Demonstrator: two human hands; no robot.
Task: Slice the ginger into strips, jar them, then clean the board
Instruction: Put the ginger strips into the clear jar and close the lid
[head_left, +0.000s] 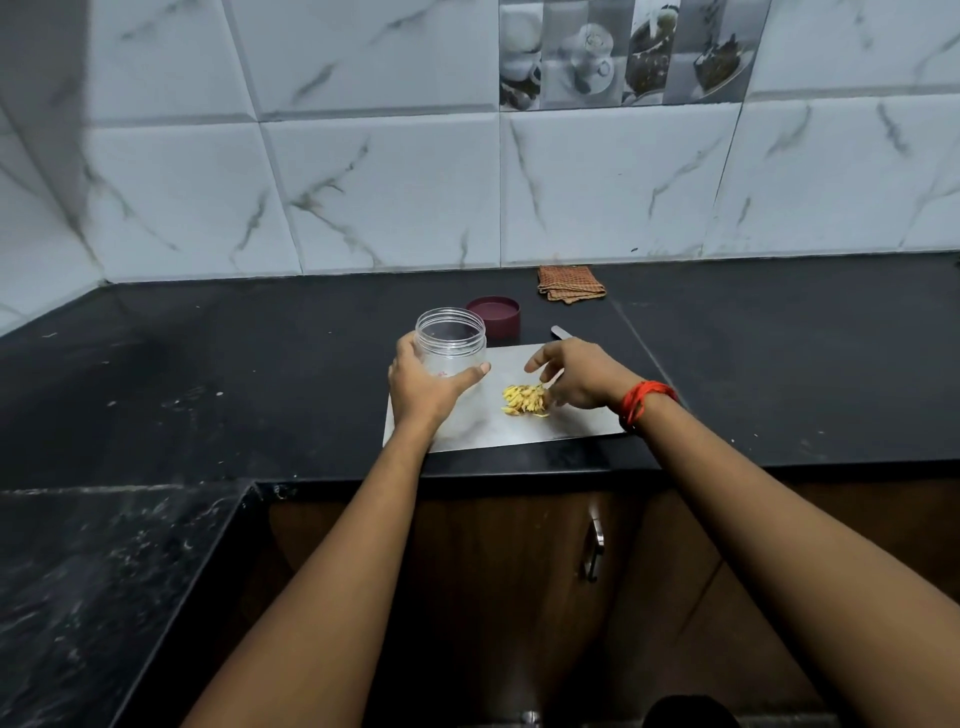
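Observation:
A clear plastic jar stands upright and lidless on the left part of a shiny steel cutting board. My left hand wraps around the jar's lower wall. A small heap of yellow ginger strips lies near the board's middle. My right hand rests over the heap's right side, fingers curled and touching the strips. Whether any strips are pinched in those fingers cannot be told. The jar looks empty.
A maroon lid sits just behind the jar. A knife tip pokes out behind my right hand. A folded brown checked cloth lies by the tiled wall. The black counter runs left into a corner; a cabinet handle is below.

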